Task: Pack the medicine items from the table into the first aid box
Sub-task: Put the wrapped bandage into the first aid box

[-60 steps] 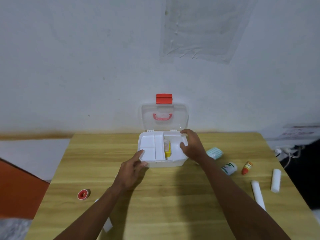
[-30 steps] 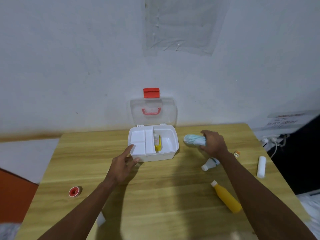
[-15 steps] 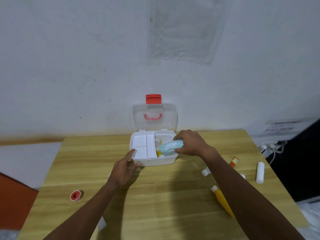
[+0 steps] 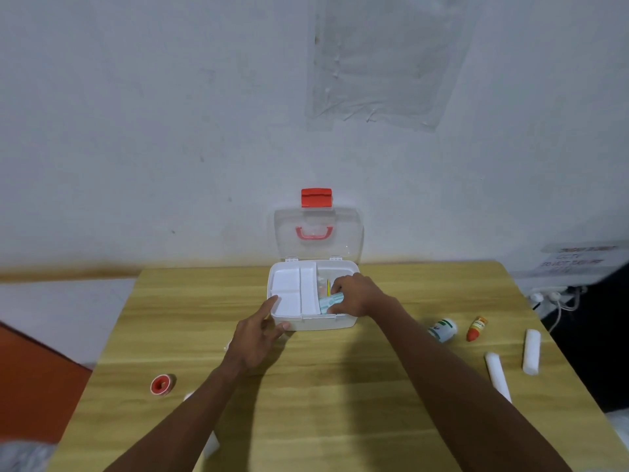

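The white first aid box (image 4: 316, 322) stands open at the table's far edge, its clear lid (image 4: 318, 233) with a red latch leaning on the wall. A white divided tray (image 4: 292, 294) fills its left half. My right hand (image 4: 355, 294) is inside the right half, shut on a pale teal packet (image 4: 331, 300) held low in the box. A yellow item (image 4: 328, 287) stands behind it. My left hand (image 4: 257, 333) rests against the box's front left corner, its forefinger on the rim.
On the right of the wooden table (image 4: 323, 386) lie a white bottle with a green label (image 4: 442, 329), a small orange dropper bottle (image 4: 477, 328) and two white gauze rolls (image 4: 531, 350) (image 4: 497, 374). A red tape roll (image 4: 161, 384) lies at the left.
My right hand picked up the teal packet from the table, carried it left over the box and lowered it into the right compartment. My left hand stayed at the box's corner.
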